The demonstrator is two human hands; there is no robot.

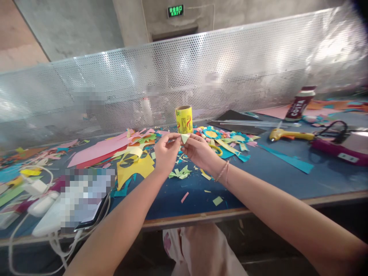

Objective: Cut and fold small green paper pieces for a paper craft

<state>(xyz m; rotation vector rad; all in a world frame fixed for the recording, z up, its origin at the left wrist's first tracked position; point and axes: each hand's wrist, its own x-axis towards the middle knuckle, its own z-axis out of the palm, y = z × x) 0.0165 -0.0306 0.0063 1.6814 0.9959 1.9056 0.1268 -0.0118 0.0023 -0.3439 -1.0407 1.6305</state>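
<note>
Between my two hands is a small piece of pale green paper (185,137), roughly triangular, pinched above the table. My left hand (167,150) grips its left side with fingertips closed. From the other side my right hand (200,148), with a braided band at the wrist, pinches it too. Just behind them stands a yellow tape roll (184,119) on its end. Below lies a cluster of light green paper snippets (181,172). Yellow scissors handles (216,150) show partly beside my right hand. A yellow cut sheet (135,168) lies left of my left hand.
A yellow hot glue gun (290,135), a purple power strip (339,151) and a dark red COSTA bottle (301,103) are at the right. White cables and a tablet (93,211) occupy the front left. Behind the table (270,176) rises a perforated metal screen (184,69).
</note>
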